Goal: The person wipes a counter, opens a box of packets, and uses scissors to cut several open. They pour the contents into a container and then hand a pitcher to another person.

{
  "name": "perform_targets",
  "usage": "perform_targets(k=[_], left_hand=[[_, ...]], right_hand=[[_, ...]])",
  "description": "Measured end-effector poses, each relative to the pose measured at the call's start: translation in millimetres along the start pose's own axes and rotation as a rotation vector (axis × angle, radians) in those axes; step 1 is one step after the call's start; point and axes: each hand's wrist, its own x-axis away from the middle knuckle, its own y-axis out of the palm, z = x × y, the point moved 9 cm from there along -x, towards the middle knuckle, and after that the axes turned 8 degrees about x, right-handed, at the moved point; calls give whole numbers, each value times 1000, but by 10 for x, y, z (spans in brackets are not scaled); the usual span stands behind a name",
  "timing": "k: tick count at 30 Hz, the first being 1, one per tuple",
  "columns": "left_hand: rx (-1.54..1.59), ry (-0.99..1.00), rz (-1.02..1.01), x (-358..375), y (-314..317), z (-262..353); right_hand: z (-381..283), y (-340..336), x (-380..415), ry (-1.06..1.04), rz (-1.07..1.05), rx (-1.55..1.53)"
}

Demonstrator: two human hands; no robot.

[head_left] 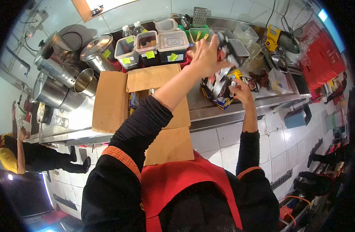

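My left hand (204, 58) reaches across the counter with its fingers spread. Beside its thumb and fingertips is a dark, shiny packet (232, 54), partly smeared by motion. Lower and to the right, my right hand (242, 92) has its fingers bent around the edge of a black and white packet (220, 87). Under that one lie more packets with yellow and blue edges (223, 104). An open cardboard box (108, 102) stands in front of me with its flaps spread. Blue and yellow packets (134, 102) show inside it, partly hidden by my left arm.
Lidded plastic tubs (173, 42) with yellow-green notes line the back, beside steel pots (86, 81) and a metal canister (98, 46). A grater (199, 17) stands near the wall. Clear containers (280, 81) sit to the right, with a red crate (320, 58) beyond. Another person (11, 150) is at far left.
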Motion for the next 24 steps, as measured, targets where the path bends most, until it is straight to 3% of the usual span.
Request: perform_targets(k=[2, 3, 5, 7, 8, 9, 10, 12, 13, 14, 15, 16, 17, 19, 20, 21, 23, 24], left_hand=[[-59, -147, -103, 178, 76, -261], [-91, -190, -129, 283, 20, -403], [-104, -192, -176, 518, -207, -691], [-130, -207, -172, 780, -666, -1057], [-281, -123, -26, 953, -1016, -1116], [-285, -163, -21, 1105, -1263, -1410], [-444, -229, -145, 1197, -1554, -1453], [-468, -154, 205, 1796, -2051, -2294], [-348, -239, 266, 2078, -2281, -2596], [78, -736, 340, 2460, -2371, -2974], [186, -927, 291, 2790, -2367, -3281], [442, -850, 190, 2991, -2159, -3532], [673, -912, 146, 3244, -1903, -3608], [896, -625, 294, 3790, -1440, -3836], [792, -407, 205, 3793, -1246, -3710], [884, -407, 226, 3780, -1060, -3548], [1147, -537, 262, 3606, -755, -3186], [1273, -619, 275, 3492, -670, -3003]], right_hand=[[631, -205, -246, 69, 184, 103], [602, -185, -223, 61, 176, 99], [499, -396, 85, 23, 441, 188], [410, -224, 250, -50, 396, 108], [328, -120, 343, -122, 363, 31], [221, 20, 460, -193, 323, 10], [86, 181, 584, -266, 283, -12], [-262, 575, 825, -336, 22, -100], [-291, 785, 891, -271, -89, -160], [-316, 1000, 953, -202, -203, -218], [-379, 1162, 1004, -169, -261, -191], [-470, 1333, 1060, -107, -355, -228], [-550, 1497, 1112, -47, -446, -263], [-607, 1795, 1158, -26, -501, -359], [-638, 1908, 1166, -4, -549, -455], [-673, 1945, 1154, -7, -557, -453], [-1160, 1494, 1155, -622, 88, 128], [-1473, 1347, 1218, -667, 155, 146]])
